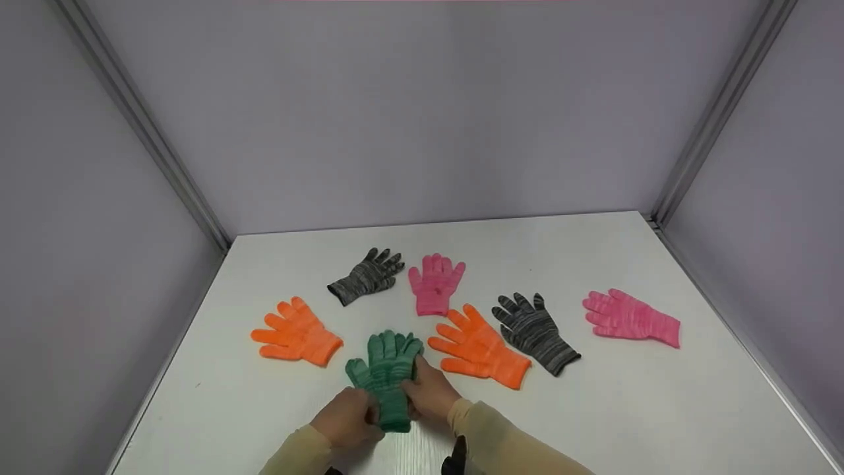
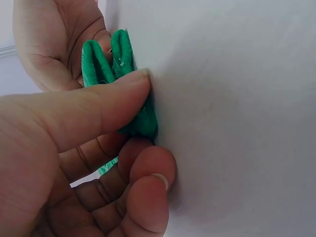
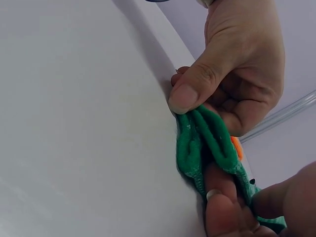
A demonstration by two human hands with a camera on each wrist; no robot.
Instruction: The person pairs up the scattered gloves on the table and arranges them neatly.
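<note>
Two green knit gloves (image 1: 390, 376) lie stacked near the front of the white table, fingers pointing away from me. At the left edge of their cuffs, my left hand (image 1: 347, 417) pinches both layers between thumb and fingers. My right hand (image 1: 432, 392) grips the right side of the pair. In the right wrist view, fingers of the right hand (image 3: 224, 210) reach between the two green cuffs (image 3: 215, 140), with the thumb on the outer layer. The left wrist view shows the cuffs (image 2: 122, 54) standing as two folded loops beside the tabletop.
Orange gloves lie left (image 1: 300, 333) and right (image 1: 481, 349) of the green pair. Dark grey striped gloves lie behind (image 1: 369, 276) and to the right (image 1: 537, 333). One pink glove (image 1: 435, 287) is behind, another (image 1: 630, 318) far right. Grey panels (image 1: 428, 112) enclose the table (image 1: 198, 409).
</note>
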